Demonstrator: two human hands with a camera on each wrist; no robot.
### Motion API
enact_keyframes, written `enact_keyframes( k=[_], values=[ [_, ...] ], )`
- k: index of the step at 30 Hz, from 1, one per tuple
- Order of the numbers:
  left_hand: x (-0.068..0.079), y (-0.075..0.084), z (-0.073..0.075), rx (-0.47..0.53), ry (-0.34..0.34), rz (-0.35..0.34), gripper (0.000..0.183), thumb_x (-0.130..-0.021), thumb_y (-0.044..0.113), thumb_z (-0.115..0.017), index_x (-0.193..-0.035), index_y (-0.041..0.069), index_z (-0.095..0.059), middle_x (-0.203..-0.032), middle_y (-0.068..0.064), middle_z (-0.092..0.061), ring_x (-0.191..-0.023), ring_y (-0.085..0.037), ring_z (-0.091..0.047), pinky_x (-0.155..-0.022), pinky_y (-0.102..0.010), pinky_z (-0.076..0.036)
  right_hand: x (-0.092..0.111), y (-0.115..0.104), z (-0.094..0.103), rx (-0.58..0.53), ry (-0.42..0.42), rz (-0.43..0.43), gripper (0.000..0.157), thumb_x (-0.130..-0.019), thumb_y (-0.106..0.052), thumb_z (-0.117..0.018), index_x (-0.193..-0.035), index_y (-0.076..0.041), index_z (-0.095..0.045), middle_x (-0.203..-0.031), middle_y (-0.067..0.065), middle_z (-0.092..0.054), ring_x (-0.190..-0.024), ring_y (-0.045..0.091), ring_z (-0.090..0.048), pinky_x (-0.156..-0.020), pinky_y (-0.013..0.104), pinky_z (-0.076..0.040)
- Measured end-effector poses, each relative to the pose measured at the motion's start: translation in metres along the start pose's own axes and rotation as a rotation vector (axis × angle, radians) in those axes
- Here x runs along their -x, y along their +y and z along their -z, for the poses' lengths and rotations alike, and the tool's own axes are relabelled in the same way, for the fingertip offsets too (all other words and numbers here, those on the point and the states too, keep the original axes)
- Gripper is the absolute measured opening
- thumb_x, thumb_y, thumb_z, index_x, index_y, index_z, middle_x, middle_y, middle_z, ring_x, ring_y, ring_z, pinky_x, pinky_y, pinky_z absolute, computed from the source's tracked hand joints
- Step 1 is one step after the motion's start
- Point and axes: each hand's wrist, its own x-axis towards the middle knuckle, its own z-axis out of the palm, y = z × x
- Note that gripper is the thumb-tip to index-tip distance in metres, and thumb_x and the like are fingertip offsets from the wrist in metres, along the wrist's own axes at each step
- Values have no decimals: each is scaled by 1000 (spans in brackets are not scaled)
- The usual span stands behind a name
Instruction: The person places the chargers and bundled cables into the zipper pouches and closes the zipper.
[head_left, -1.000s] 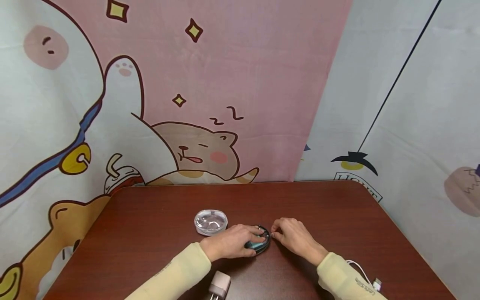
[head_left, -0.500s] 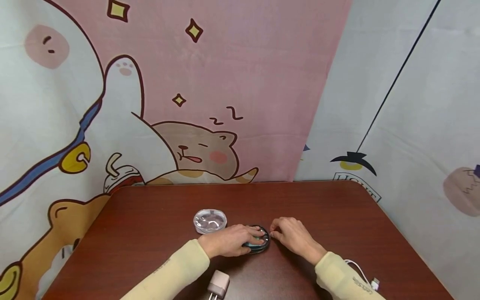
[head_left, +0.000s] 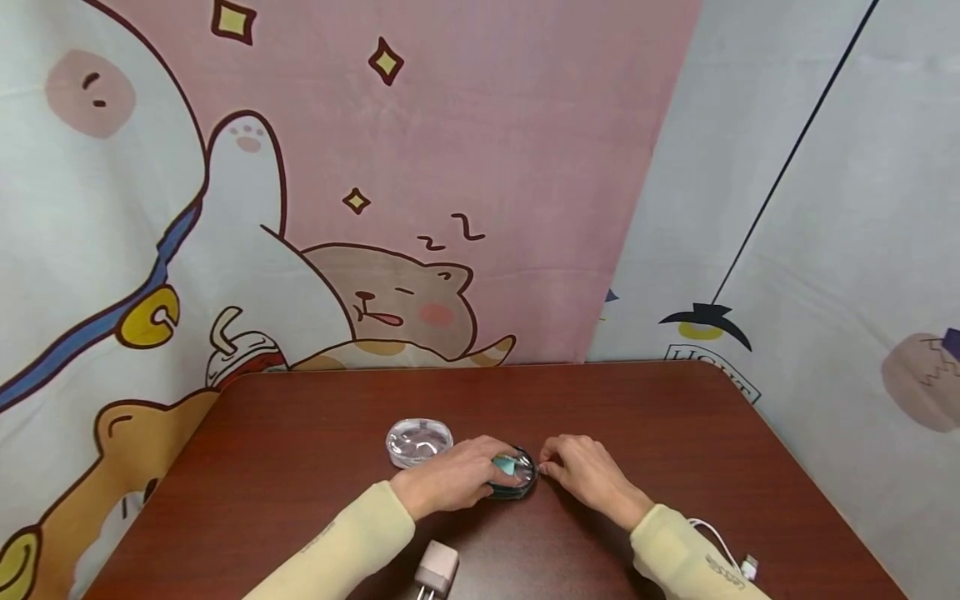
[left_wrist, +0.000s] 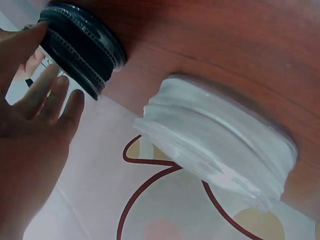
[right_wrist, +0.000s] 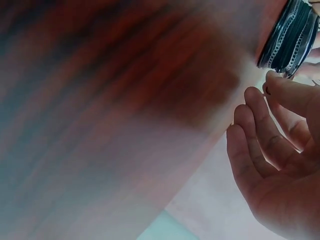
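In the head view, my left hand [head_left: 453, 475] holds a small dark oval zip case [head_left: 522, 473] with a clear top, near the middle of the table. Two rows of zipper teeth run round the side of the case [left_wrist: 82, 47] in the left wrist view, where the thumb presses against it. My right hand [head_left: 588, 473] is at the case's right end, thumb and forefinger pinched together on what looks like the zipper pull, mostly hidden by the fingertips. A white oval zip case [head_left: 418, 442] with a clear top lies just behind my left hand.
A pale pink charger plug [head_left: 437, 568] lies at the front, its prongs toward me. A white cable [head_left: 716, 533] with a USB end sits by the right sleeve. Behind the brown table [head_left: 315, 417] hangs a cartoon-printed cloth [head_left: 525, 167].
My left hand has shifted its fingers back on the dark case, so more of the clear top shows. The case has moved slightly up and left. My right hand stays almost still.
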Motion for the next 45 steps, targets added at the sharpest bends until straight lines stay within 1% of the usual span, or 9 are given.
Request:
enact_keyframes(
  k=[1,3,11,19,23,28,32,38,45],
  values=[
    [1,0,0,-3,17,3,43,-91,11,-80,-131,28,-74,-143,-3,-62,-134,-16,-54,-113,-27,-41,0,0,0,-3,0,0,15,-87,-16,-84,-82,-22,-71,-79,-13,-63,-67,3,-55,-60,29,-49],
    [2,-1,0,4,24,9,44,-92,9,-79,-131,28,-74,-142,-3,-63,-133,-16,-56,-111,-27,-42,-1,-1,0,-5,2,1,15,-87,-16,-84,-83,-22,-71,-79,-13,-63,-67,2,-55,-59,29,-48],
    [1,-3,0,12,-37,14,45,-93,8,-75,-133,27,-73,-145,-3,-61,-135,-17,-55,-112,-27,-42,-5,-5,-1,29,12,20,19,-84,-16,-86,-81,-22,-69,-77,-13,-60,-66,3,-53,-58,29,-47],
    [3,-7,0,48,-36,-14,43,-94,6,-74,-132,26,-73,-144,-4,-62,-136,-20,-55,-113,-29,-42,-9,-7,-3,40,9,25,19,-84,-14,-86,-80,-21,-68,-77,-12,-59,-68,5,-54,-58,29,-48],
    [3,-9,0,65,-48,-12,42,-95,6,-72,-133,25,-73,-146,-3,-61,-137,-19,-54,-114,-29,-41,-11,-7,-4,34,18,32,19,-83,-14,-86,-80,-21,-69,-76,-12,-60,-67,5,-54,-58,30,-48],
    [3,-9,-1,85,-39,-30,42,-95,5,-72,-132,25,-73,-147,-2,-60,-138,-16,-53,-114,-27,-40,-16,-5,-7,40,27,59,17,-84,-12,-85,-82,-20,-71,-77,-12,-62,-67,5,-56,-58,30,-49],
    [2,-10,-3,103,-35,-39,42,-95,4,-73,-131,24,-74,-147,-2,-59,-138,-15,-52,-113,-27,-41,-21,-3,-9,34,10,80,16,-86,-10,-84,-83,-20,-72,-79,-11,-64,-68,6,-58,-60,30,-50],
    [2,-10,-1,108,-33,-43,41,-94,5,-74,-131,24,-74,-146,-2,-60,-137,-15,-53,-113,-26,-41,-28,2,-7,8,-30,126,13,-87,-9,-82,-85,-17,-73,-81,-9,-67,-71,8,-61,-62,31,-53],
    [2,-12,-1,131,-34,-50,42,-95,4,-73,-132,24,-73,-146,-4,-60,-137,-16,-54,-113,-26,-40,-36,9,-8,-8,-78,179,12,-88,-11,-82,-85,-19,-73,-82,-10,-68,-72,7,-60,-61,30,-51]
  ],
)
